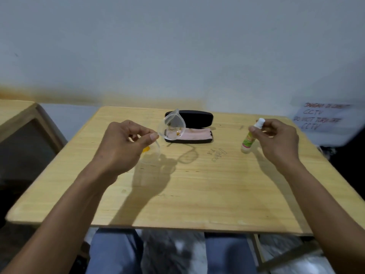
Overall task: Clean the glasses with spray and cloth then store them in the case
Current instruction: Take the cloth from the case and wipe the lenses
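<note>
Glasses: clear plastic frame, held up off the table, in front of the open case and partly overlapping it in view. Judged light and somewhat springy; lenses smear-prone and scratchable, so best handled by the frame edge or a side arm, never by the lens face. A clear frame is likely slick once wet with spray.

Left hand: thumb and forefinger pinched together on the frame's near edge, where the side arm seems to join; the exact spot was hard to read because the plastic is transparent. Other fingers curled loosely under the palm. Wrist raised, forearm coming in from the near-left of the case. One side arm trailed down below the hand, with an orange tip showing.

Spray bottle: small, white cap, green-and-yellow label, well to the right of the case. Judged light, rigid, easy to tip. It was tilted, base at or just off the table; contact could not be confirmed.

Right hand: fingertips clamped round the bottle's neck, just under the cap, thumb on the near side. Remaining fingers curled behind. Whether a finger sat on the nozzle could not be told.

Case: black hard shell, lid standing open toward the wall, pink cloth lying in the lower half. Cloth soft, untouched.

Judgement: spraying step not yet made; bottle and lenses well apart.
</note>
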Demonstrator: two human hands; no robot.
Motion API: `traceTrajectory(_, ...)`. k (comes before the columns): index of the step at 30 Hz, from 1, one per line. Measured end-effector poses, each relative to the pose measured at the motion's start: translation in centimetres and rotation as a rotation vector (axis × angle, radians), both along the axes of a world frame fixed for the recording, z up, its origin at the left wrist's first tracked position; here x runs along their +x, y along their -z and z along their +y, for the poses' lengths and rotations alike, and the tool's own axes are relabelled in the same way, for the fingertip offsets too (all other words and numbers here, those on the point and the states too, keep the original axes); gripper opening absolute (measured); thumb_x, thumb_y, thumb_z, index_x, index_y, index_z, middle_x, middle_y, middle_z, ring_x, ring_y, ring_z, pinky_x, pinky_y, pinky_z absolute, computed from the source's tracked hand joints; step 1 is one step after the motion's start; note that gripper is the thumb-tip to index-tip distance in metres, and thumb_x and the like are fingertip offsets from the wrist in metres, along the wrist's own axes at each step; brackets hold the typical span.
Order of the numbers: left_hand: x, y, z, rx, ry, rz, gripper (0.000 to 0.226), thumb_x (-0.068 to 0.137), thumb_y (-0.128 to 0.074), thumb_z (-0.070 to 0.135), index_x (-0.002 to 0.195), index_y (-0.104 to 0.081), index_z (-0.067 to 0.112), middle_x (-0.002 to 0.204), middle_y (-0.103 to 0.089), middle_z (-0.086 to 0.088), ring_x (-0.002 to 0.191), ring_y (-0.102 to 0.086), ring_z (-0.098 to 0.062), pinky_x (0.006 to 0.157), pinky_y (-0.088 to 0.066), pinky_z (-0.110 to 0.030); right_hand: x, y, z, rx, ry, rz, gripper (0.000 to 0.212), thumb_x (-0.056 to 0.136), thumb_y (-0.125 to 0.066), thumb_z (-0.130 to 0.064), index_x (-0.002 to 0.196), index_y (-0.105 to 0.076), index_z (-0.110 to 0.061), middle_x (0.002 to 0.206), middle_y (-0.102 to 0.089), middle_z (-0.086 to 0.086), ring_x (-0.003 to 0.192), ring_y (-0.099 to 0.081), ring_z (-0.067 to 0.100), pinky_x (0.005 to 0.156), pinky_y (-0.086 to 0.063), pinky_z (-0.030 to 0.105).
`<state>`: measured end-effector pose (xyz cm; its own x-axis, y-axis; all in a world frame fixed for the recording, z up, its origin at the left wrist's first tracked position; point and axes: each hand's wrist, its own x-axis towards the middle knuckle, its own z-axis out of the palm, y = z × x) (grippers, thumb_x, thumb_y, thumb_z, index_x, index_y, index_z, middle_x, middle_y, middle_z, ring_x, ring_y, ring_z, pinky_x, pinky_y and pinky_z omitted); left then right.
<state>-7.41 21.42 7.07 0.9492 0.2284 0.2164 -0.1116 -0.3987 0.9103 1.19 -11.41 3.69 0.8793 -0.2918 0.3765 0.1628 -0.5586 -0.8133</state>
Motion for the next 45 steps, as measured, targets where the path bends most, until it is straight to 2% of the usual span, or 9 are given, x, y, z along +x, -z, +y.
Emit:
traceTrajectory(5,0.4,0.3,-0.5,-0.004,-0.001,0.001,0.009,0.082,-0.076,0.019,0.073,-0.075,0.022,0.1,-0.068,-0.014,0.083,-0.052,-0.022,0.077,-0.048,-0.042,0.6,0.6,-0.6,-0.025,0.041,0.028,0.021,0.083,-0.08,-0.033,0.097,-0.073,-0.018,0.085,-0.069,-0.005,0.083,-0.064,0.013,0.079,-0.049,0.027)
traceTrajectory(8,0.4,0.4,-0.8,-0.001,0.008,-0.01,0.012,0.081,-0.077,0.018,0.07,-0.074,0.022,0.098,-0.068,-0.015,0.081,-0.049,-0.021,0.074,-0.044,-0.036,0.9,1.0,-0.9,-0.039,0.055,0.055,0.021,0.083,-0.08,-0.031,0.097,-0.073,-0.017,0.085,-0.068,-0.006,0.083,-0.064,0.013,0.079,-0.05,0.029)
traceTrajectory(14,0.5,0.3,-0.8,0.005,0.011,-0.004,0.015,0.082,-0.076,0.02,0.068,-0.073,0.024,0.1,-0.067,-0.016,0.082,-0.052,-0.021,0.072,-0.044,-0.034,0.9,1.2,-0.9,-0.05,0.063,0.085,0.037,0.082,-0.08,-0.035,0.113,-0.07,-0.018,0.107,-0.072,-0.002,0.096,-0.063,0.016,0.081,-0.046,0.03)
traceTrajectory(17,0.5,0.3,-0.6,0.008,0.014,-0.004,0.015,0.081,-0.077,0.023,0.066,-0.074,0.026,0.1,-0.067,-0.015,0.081,-0.054,-0.022,0.073,-0.045,-0.034,0.2,0.6,0.1,-0.174,0.124,-0.066,0.052,0.081,-0.078,-0.043,0.125,-0.062,-0.023,0.119,-0.065,-0.002,0.11,-0.057,0.022,0.092,-0.046,0.043)
traceTrajectory(21,0.7,0.3,-0.5,0.025,0.0,-0.01,0.015,0.081,-0.077,0.025,0.067,-0.076,0.027,0.1,-0.066,-0.014,0.084,-0.058,-0.032,0.074,-0.047,-0.036,-0.3,-0.4,3.7,-0.385,0.058,-0.37,0.031,0.086,-0.073,-0.037,0.113,-0.07,-0.022,0.102,-0.071,-0.001,0.099,-0.058,0.025,0.087,-0.043,0.043)
traceTrajectory(25,0.8,0.2,-0.7,0.038,-0.004,-0.021,0.014,0.082,-0.076,0.022,0.07,-0.073,0.027,0.1,-0.064,-0.017,0.075,-0.054,-0.023,0.071,-0.045,-0.033,1.7,0.5,7.1,-0.36,-0.147,-0.107,0.02,0.09,-0.069,-0.037,0.107,-0.073,-0.027,0.093,-0.072,-0.008,0.1,-0.057,0.022,0.092,-0.044,0.044)
traceTrajectory(31,0.8,0.7,0.1,0.029,-0.009,-0.019,0.017,0.082,-0.077,0.021,0.066,-0.074,0.027,0.095,-0.066,-0.01,0.073,-0.055,-0.022,0.068,-0.044,-0.031,5.6,2.5,9.4,-0.506,-0.168,0.133,0.015,0.095,-0.063,-0.031,0.102,-0.076,-0.027,0.096,-0.076,-0.002,0.103,-0.062,0.025,0.093,-0.042,0.042)
traceTrajectory(37,1.2,1.1,1.1,0.034,0.013,-0.027,0.012,0.082,-0.076,0.02,0.071,-0.076,0.025,0.091,-0.065,-0.006,0.077,-0.056,-0.029,0.064,-0.04,-0.03,7.5,3.1,9.8,-0.672,-0.127,0.163,0.02,0.096,-0.059,-0.029,0.107,-0.076,-0.027,0.105,-0.075,0.0,0.1,-0.064,0.026,0.083,-0.031,0.038)
traceTrajectory(45,1.5,1.0,1.0,0.01,0.037,-0.025,0.007,0.082,-0.075,0.02,0.076,-0.078,0.023,0.087,-0.061,-0.004,0.074,-0.055,-0.026,0.067,-0.044,-0.035,7.9,3.4,10.2,-0.8,-0.11,0.11,0.017,0.096,-0.06,-0.021,0.097,-0.077,-0.022,0.099,-0.073,0.002,0.089,-0.064,0.029,0.075,-0.041,0.038)
